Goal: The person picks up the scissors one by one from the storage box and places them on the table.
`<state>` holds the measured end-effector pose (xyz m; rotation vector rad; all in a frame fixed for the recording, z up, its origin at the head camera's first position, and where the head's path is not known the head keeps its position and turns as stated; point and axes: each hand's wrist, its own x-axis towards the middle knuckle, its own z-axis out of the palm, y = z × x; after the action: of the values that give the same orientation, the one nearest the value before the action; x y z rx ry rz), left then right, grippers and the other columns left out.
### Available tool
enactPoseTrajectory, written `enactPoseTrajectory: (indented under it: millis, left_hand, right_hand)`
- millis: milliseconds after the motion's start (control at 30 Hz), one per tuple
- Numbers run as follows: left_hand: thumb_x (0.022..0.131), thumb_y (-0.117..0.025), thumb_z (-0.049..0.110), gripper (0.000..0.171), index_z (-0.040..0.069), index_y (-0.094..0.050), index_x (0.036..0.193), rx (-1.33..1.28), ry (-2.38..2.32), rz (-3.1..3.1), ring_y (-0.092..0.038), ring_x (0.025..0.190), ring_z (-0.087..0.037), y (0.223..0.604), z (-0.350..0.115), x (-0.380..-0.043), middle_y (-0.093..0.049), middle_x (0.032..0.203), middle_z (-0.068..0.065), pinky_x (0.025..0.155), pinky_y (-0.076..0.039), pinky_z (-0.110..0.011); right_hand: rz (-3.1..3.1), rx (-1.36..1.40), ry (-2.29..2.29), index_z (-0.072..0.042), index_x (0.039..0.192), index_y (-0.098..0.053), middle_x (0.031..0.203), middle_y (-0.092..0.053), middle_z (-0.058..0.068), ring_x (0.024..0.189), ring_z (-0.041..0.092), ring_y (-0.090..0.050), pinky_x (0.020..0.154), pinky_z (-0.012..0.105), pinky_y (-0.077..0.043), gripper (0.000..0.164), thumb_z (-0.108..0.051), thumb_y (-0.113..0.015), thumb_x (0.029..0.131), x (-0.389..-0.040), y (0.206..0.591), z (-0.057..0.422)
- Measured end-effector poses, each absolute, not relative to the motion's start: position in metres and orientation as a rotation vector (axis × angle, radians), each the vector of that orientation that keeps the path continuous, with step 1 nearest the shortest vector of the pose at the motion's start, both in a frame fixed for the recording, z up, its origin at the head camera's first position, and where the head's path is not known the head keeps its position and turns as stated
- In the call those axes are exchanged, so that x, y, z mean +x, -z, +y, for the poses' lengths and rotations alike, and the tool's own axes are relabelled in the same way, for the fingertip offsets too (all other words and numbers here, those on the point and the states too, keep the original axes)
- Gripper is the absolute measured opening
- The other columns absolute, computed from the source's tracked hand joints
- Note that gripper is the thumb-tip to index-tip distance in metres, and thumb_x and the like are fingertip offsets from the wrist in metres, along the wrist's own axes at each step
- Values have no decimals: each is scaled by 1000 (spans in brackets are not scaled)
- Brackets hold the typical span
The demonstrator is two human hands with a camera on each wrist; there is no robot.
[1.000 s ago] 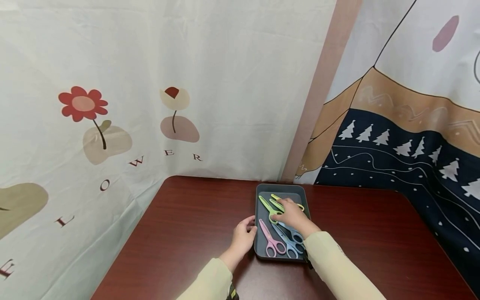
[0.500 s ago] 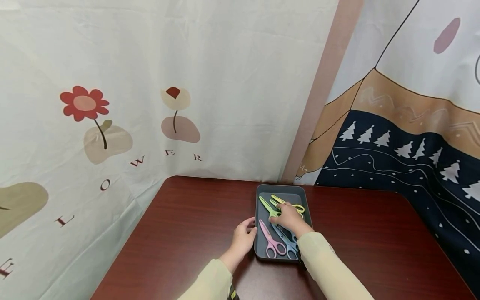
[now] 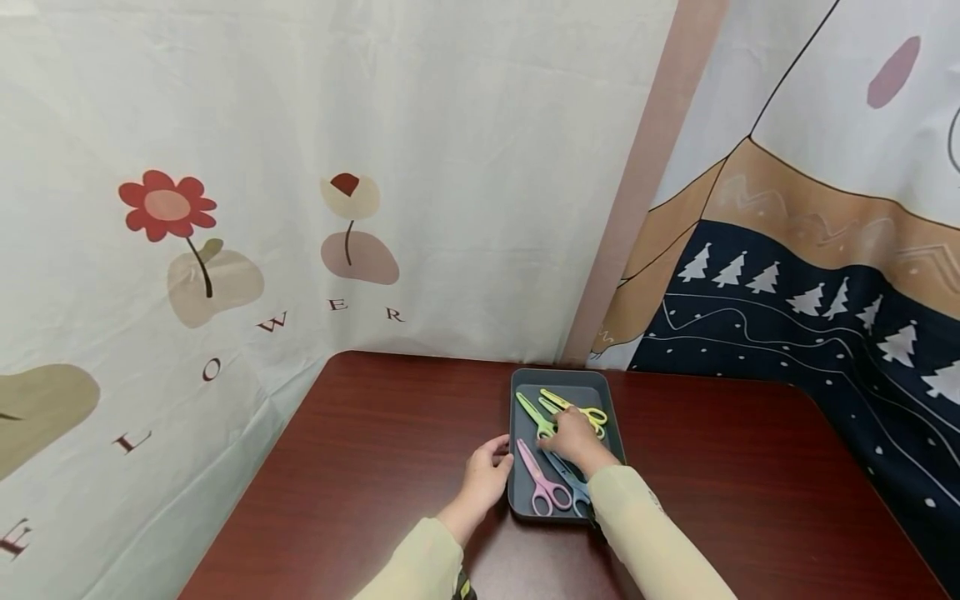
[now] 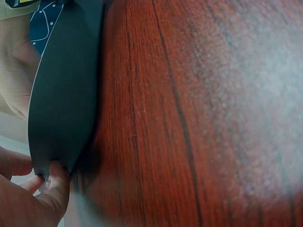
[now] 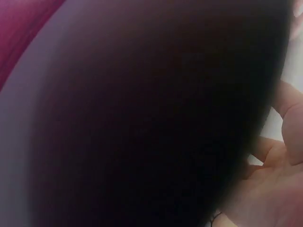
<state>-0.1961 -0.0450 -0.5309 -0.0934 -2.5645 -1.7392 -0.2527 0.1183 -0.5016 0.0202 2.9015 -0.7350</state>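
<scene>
A dark grey tray holds several scissors. Its left wall meets the fingertips of my left hand, and the left wrist view shows those fingers against the tray's outer side at one end. My right hand reaches inside the tray, over the handles of a light green pair of scissors. Its thumb lies by one handle loop; I cannot tell whether it grips. Yellow scissors lie just beyond. Pink scissors and blue scissors lie nearer me, the blue partly hidden by the right arm.
The tray stands on a reddish-brown wooden table, close to its far edge. Behind hangs a pale printed cloth, with a dark tree-patterned panel at the right. A large dark blur fills most of the right wrist view.
My right hand has shifted slightly left and towards me, uncovering more of the yellow handles; its sleeve now covers more of the blue scissors. The left hand has stayed at the tray's side.
</scene>
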Motion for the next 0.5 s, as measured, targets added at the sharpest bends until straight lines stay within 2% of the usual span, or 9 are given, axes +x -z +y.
enactPoseTrajectory:
  millis: [267, 500]
  left_hand:
    - [88, -59, -1, 33, -6, -59, 120, -96, 1708, -2570, -67, 92, -28, 531, -45, -196, -67, 107, -19, 74, -55, -32]
    - [88, -59, 0, 33, -4, -60, 120, -82, 1700, -2577, -67, 92, -27, 531, -44, -196, -67, 107, -18, 74, -55, -32]
  right_hand:
    - [2918, 52, 646, 2, 121, -61, 134, -45, 25, 121, 40, -46, 99, 52, -41, 59, -32, -78, 76, -252, 504, 113]
    - [2942, 4, 672, 3, 113, -64, 128, -49, 26, 116, 40, -47, 97, 51, -42, 53, -27, -80, 72, -252, 502, 115]
